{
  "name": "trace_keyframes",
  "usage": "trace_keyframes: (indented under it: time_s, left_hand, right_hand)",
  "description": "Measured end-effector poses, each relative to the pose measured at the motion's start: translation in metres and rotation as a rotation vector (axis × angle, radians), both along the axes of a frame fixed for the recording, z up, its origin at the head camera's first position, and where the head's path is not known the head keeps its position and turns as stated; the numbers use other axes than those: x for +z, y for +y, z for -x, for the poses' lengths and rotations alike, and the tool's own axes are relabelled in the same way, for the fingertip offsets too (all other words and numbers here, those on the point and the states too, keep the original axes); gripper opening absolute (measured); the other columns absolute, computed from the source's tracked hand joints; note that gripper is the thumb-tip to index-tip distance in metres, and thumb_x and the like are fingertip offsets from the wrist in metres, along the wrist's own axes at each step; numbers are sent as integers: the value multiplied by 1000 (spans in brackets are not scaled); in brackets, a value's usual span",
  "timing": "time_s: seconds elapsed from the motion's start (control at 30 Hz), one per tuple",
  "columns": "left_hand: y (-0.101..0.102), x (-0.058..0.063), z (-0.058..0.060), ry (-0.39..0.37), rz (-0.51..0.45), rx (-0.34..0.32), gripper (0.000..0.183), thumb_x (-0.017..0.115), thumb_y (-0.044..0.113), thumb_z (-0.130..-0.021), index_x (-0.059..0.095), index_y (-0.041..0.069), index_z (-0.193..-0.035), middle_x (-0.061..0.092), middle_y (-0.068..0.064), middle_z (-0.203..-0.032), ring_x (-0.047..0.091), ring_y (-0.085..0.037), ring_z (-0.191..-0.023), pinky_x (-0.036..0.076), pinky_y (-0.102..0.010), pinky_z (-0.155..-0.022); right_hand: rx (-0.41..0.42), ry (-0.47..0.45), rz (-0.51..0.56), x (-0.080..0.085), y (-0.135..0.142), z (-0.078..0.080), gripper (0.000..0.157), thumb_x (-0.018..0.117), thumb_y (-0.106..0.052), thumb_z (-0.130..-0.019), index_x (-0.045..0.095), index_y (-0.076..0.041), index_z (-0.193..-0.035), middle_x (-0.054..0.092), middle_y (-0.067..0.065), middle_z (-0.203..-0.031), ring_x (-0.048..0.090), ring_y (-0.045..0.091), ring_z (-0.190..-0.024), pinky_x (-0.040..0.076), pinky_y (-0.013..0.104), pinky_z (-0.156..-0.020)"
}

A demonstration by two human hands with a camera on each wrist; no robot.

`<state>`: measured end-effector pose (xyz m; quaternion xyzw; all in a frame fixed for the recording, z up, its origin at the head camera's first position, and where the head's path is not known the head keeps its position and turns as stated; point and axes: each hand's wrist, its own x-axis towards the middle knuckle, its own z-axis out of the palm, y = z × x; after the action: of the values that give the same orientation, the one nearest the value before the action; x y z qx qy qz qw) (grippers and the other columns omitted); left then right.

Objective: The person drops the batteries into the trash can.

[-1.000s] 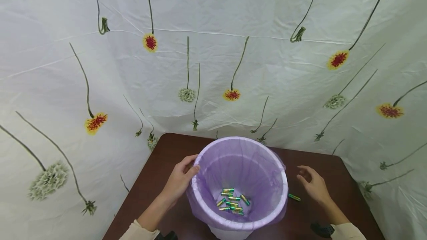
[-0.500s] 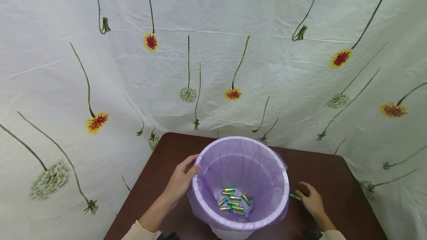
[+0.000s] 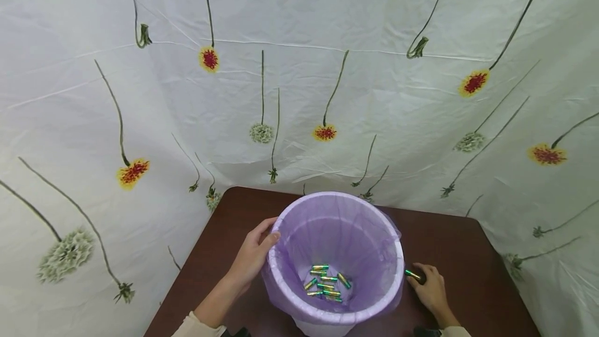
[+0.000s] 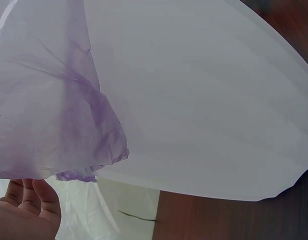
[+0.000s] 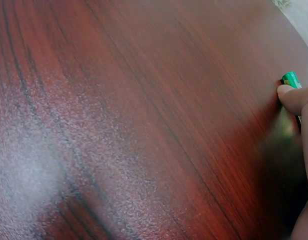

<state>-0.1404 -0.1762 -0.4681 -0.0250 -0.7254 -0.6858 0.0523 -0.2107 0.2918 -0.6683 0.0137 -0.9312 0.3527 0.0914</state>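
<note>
A white wastebasket (image 3: pixel 335 318) lined with a thin purple bag (image 3: pixel 327 233) stands upright on the table. Several green-and-gold batteries (image 3: pixel 329 279) lie loose on its bottom. My left hand (image 3: pixel 252 254) grips the rim at its left side, thumb over the edge and fingers outside; in the left wrist view its curled fingers (image 4: pixel 31 202) sit by the hanging edge of the bag. To the right of the wastebasket, my right hand (image 3: pixel 431 287) pinches a single battery (image 3: pixel 412 274) low at the table. The right wrist view shows the thumb against that battery's green end (image 5: pixel 291 79).
The dark reddish-brown wooden table (image 3: pixel 449 243) has rounded far corners. Behind and around it hangs a pale cloth (image 3: pixel 299 92) printed with flowers. The wastebasket wall (image 4: pixel 204 100) fills much of the left wrist view.
My right hand has come down and left to the battery beside the wastebasket, and its fingers have closed on it. The left hand stays on the rim.
</note>
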Motion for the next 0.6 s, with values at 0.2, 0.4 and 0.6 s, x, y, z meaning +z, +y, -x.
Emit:
trace_keyframes:
  time_s: [0.2, 0.4, 0.6]
  left_hand:
    - [-1, 2, 0, -7, -18, -7, 32, 60, 8, -103, 65, 7, -134, 66, -15, -118, 64, -26, -99, 55, -30, -81]
    - [-2, 0, 0, -5, -22, 9, 32, 60, 8, -102, 65, 7, -134, 66, -15, -118, 65, -26, -99, 55, -31, -81]
    - [-2, -1, 0, -10, -21, -3, 33, 58, 7, -103, 64, 7, -135, 65, -15, -119, 65, -26, -99, 56, -32, -81]
  right_hand:
    - [-9, 57, -10, 2, -1, 1, 20, 77, 0, -86, 71, 4, -105, 66, 22, -102, 60, 44, -96, 43, 58, -83]
    - [-10, 75, -21, 2, -4, 3, 13, 76, -2, -89, 72, 0, -101, 65, 10, -88, 59, 28, -81, 44, 49, -74]
    - [-62, 82, 21, 0, -8, -1, 10, 75, 0, -90, 74, 1, -100, 67, 21, -95, 61, 38, -89, 43, 54, -79]
